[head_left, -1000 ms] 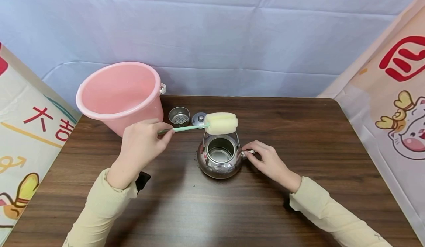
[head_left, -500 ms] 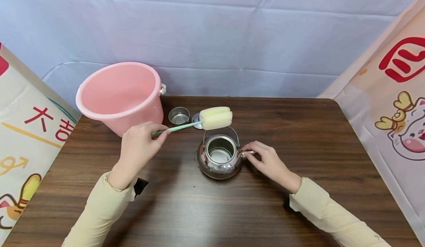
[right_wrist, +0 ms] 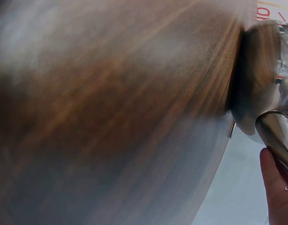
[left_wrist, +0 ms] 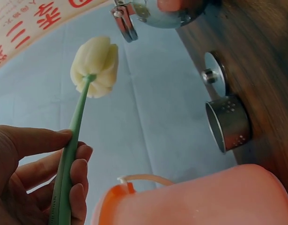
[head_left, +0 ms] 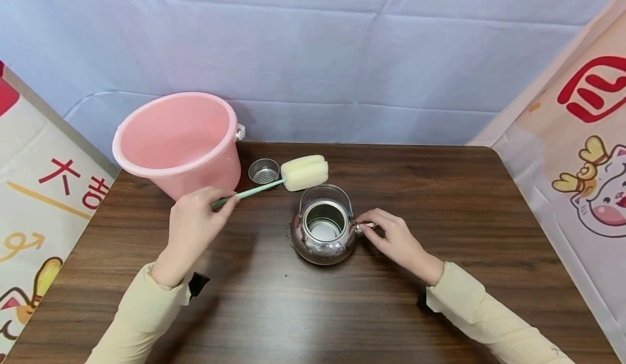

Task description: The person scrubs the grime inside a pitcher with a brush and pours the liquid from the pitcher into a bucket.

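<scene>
My left hand (head_left: 198, 220) grips the green handle of a sponge brush (head_left: 305, 173), thumb against curled fingers in the left wrist view. The brush's pale yellow sponge head is raised behind and left of the kettle. A shiny steel kettle (head_left: 320, 252) stands upright and lidless on the table, its hoop handle up. My right hand (head_left: 398, 239) pinches the kettle's spout (right_wrist: 277, 136) on its right side. Beside the pink bucket sits a perforated steel strainer (head_left: 264, 173). The kettle lid (left_wrist: 216, 75) lies next to the strainer in the left wrist view; in the head view the sponge hides it.
A large pink bucket (head_left: 227, 160) stands at the table's back left, behind my left hand. The dark wooden table (head_left: 440, 190) ends at a pale cloth backdrop (head_left: 313, 54). Small water drops lie on the wood left of the kettle.
My left hand has drawn the sponge brush left and slightly back, away from above the kettle's mouth. The right hand and kettle have stayed in place.
</scene>
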